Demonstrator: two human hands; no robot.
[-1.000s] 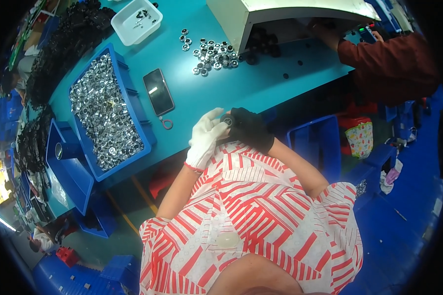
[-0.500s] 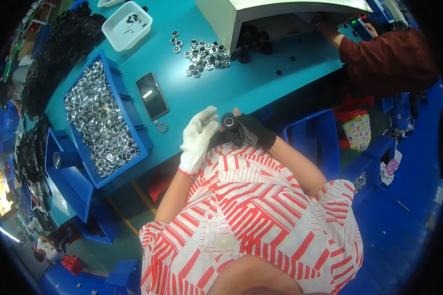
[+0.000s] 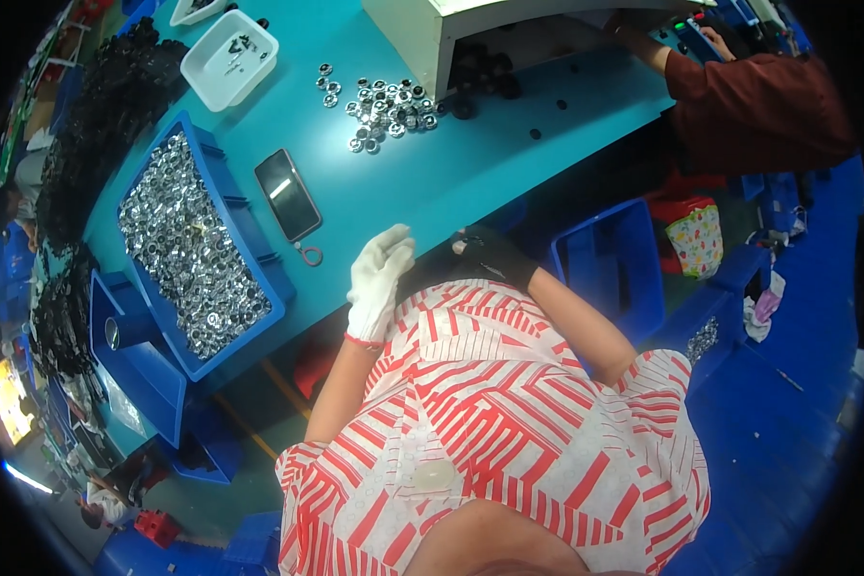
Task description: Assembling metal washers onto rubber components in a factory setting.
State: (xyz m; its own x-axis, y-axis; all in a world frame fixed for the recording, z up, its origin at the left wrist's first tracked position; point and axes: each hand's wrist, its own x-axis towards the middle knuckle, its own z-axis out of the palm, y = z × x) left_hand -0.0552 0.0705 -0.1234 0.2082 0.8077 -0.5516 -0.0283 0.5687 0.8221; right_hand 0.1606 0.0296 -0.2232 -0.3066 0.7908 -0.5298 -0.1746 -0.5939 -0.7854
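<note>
My left hand (image 3: 379,274), in a white knit glove with a red cuff, hovers at the table's near edge. Its fingers are loosely bent and apart from the other hand, and nothing shows in them. Just to its right is my right hand (image 3: 494,257), in a dark glove with bare fingertips. Those fingers curl inward, and whatever they hold is lost against the dark background. Beyond both hands, a loose group of shiny metal ring-shaped parts (image 3: 391,108) lies on the teal table (image 3: 355,197).
A blue bin (image 3: 276,288) full of metal rings stands left, beside a phone (image 3: 289,195) with a red ring strap. A white tray (image 3: 223,94) holds small parts. Past the cream metal housing (image 3: 405,43), a co-worker's dark red sleeve (image 3: 749,110) reaches in. Blue crates (image 3: 610,264) stand right.
My right hand has turned, and the round black part with a ring that showed in it is out of sight. My left hand has lowered slightly. The whole view has shifted a little.
</note>
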